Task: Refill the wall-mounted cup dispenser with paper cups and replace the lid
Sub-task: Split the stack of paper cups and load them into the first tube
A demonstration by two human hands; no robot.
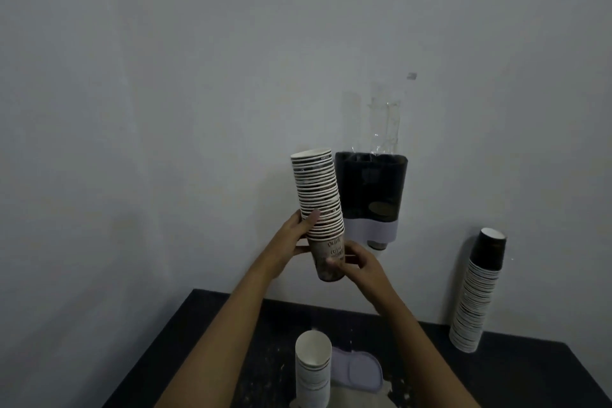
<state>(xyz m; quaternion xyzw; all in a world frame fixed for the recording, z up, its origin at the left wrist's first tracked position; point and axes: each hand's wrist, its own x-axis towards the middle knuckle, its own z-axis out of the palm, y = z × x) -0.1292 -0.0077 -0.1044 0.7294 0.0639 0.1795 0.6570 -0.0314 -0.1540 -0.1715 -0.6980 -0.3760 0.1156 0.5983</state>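
I hold a tall stack of nested paper cups (318, 195) upright in front of the wall, just left of the dispenser. My left hand (296, 235) grips the stack's middle from the left. My right hand (356, 267) clasps the printed bottom cup from the right. The wall-mounted cup dispenser (372, 192) has a dark body, a pale lower band and a clear tube rising above it; its top is open. A cup bottom shows at its lower outlet. The pale lilac lid (359, 371) lies flat on the dark table below.
A short stack of white cups (313, 368) stands mouth-up on the dark table (205, 325) near the front, beside the lid. Another tall stack of cups (477, 295) leans against the wall at the right. The grey wall fills the rest.
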